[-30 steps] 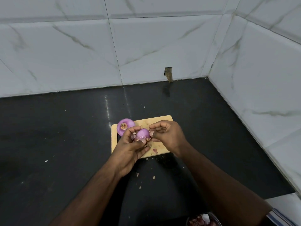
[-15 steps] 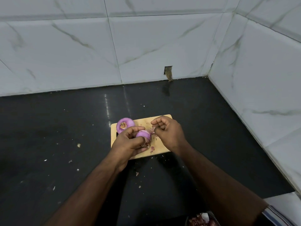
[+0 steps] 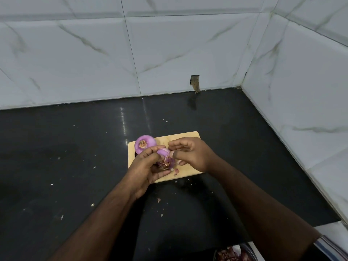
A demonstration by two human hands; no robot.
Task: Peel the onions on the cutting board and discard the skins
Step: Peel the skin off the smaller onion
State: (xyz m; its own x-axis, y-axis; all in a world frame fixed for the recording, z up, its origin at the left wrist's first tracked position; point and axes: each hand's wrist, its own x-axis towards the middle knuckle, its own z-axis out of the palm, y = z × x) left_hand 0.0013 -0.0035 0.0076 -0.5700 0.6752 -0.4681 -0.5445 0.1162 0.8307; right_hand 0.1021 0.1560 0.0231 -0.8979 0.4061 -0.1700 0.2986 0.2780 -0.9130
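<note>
A: Head view, centre of the frame: what is the left hand doing?

B: It is wrapped around a small purple onion, thumb over the top and fingers curled beneath; the onion sits raised over the near left part of the wooden cutting board; its rough brown end faces the camera.

A: And the right hand?

B: Just right of that onion, touching it; thumb and forefinger are pinched together at the onion's right side, on what looks like a pale bit of skin, though it is too small to be sure; the other fingers are loosely curled above.

A: Is there a second onion?

B: Yes; a larger peeled onion rests on the board's far left corner, its brownish root end turned up toward the camera; it lies just behind the left hand's knuckles.

A: Any skins in sight?

B: A reddish skin scrap lies on the board just below the held onion; pale flecks are scattered over the black countertop, left of and below the board; at the bottom edge, right of centre, a bowl holds a reddish heap of peelings, partly cut off by the frame.

A: The surroundings?

B: White marbled wall tiles fill the upper half and right side; a small notch is cut into the tile where wall meets counter.
</note>
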